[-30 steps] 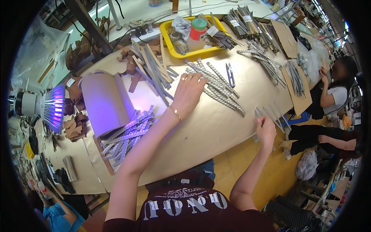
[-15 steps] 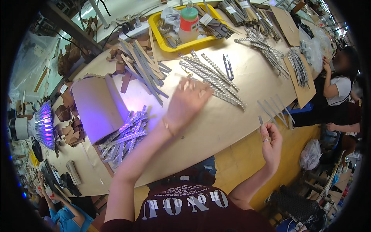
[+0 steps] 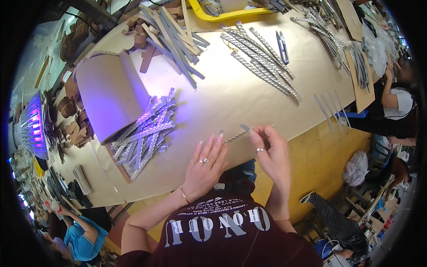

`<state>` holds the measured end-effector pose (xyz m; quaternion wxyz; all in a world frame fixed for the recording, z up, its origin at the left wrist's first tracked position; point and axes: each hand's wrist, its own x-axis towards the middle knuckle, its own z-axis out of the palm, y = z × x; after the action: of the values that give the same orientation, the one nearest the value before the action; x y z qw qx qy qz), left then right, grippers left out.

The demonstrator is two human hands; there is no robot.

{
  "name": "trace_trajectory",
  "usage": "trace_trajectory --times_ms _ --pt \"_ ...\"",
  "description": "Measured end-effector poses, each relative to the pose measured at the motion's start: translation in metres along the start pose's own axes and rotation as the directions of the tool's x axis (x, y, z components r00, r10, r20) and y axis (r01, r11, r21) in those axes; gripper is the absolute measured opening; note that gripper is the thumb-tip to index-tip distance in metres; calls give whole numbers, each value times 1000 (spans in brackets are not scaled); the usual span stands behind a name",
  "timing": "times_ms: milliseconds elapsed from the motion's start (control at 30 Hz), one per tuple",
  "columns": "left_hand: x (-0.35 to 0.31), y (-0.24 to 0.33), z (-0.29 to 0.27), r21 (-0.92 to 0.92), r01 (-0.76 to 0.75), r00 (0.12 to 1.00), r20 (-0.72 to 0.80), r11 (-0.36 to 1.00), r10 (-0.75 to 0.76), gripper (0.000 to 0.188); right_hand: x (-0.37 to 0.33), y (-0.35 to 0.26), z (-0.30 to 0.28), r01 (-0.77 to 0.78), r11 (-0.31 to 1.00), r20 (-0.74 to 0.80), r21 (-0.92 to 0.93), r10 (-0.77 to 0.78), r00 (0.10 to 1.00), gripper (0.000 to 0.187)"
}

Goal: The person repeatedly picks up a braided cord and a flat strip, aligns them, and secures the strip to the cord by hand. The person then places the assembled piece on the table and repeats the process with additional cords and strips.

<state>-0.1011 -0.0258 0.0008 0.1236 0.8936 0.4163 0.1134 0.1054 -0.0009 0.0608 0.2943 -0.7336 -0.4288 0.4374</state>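
Observation:
My left hand (image 3: 205,165) lies palm down near the table's front edge, its fingers stretched out. Beside its fingertips is the left end of a thin braided strip (image 3: 235,138); the thumb's contact with it is hidden. To the right, my right hand (image 3: 272,153) is closed in a pinch around a short grey strip (image 3: 244,127), with the braid running under the same fingers. Farther back lies a bundle of silvery braided strips (image 3: 262,58). Thread snips (image 3: 282,48) rest beside that bundle.
At left, a brown roll (image 3: 109,93) stands beside a pile of braided strips (image 3: 147,131) under a purple-lit lamp (image 3: 33,127). Flat grey and tan strips (image 3: 171,40) lie behind. A yellow tray (image 3: 222,18) is at the back. Several thin grey strips (image 3: 331,111) overhang the right edge.
My left hand has come back from the braided bundle to the front edge. My right hand has moved left to meet it, and a single braid now lies between them. The view has shifted.

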Motion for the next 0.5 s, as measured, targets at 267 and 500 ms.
trace_trajectory --times_ms 267,500 --pt "6 -22 -4 -152 143 989 70 978 -134 51 25 -9 21 468 836 363 -286 -358 861 14" --pt "10 -47 -9 -92 38 998 48 995 -34 52 48 -14 32 350 877 416 -330 -197 888 14"
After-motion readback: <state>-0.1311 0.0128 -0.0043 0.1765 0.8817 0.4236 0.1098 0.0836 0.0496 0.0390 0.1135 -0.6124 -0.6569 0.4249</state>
